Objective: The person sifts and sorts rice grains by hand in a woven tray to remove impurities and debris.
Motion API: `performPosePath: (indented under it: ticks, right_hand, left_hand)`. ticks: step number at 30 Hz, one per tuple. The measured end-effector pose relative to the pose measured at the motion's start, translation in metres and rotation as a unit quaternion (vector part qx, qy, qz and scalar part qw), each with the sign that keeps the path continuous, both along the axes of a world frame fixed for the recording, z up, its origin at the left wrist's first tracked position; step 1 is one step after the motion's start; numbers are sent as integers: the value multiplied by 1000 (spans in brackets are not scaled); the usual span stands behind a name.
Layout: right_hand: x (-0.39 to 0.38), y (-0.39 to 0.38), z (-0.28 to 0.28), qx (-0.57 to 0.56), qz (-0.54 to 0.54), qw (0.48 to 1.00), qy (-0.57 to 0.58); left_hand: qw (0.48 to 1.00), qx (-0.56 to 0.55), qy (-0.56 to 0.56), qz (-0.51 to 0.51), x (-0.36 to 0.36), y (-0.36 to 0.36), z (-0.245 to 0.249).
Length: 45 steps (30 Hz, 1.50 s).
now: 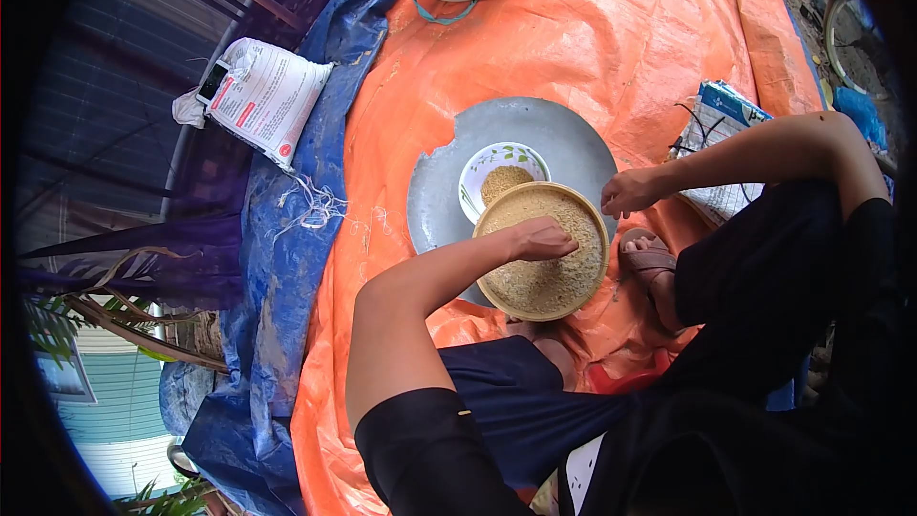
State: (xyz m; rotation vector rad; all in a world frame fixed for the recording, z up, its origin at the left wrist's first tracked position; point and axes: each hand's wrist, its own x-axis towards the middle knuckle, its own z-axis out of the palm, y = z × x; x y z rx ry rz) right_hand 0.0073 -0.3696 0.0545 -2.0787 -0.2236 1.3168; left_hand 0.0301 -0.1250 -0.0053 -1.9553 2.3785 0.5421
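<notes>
Head view: the left hand (546, 240) is closed into a fist over the grain (552, 285) in the round basket (537, 315); whether any is gripped cannot be told. Beside the basket's right rim, the right hand (629, 193) is held half-curled, and whether it is closed cannot be told. By the basket, a leaf-patterned bowl (472, 189) is partly hidden, with a grey tray (575, 145) seen around it.
</notes>
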Motion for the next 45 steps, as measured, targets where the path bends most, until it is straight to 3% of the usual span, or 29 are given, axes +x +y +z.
performPosePath:
  ticks: [35, 45]
  right_hand:
    - [4, 3, -4, -4, 33, 999, -19]
    - [4, 1, -4, 0, 24, 999, -22]
  left_hand:
    - [1000, -19, 18, -6, 0, 6, -8]
    - [999, 26, 22, 8, 1, 4, -5]
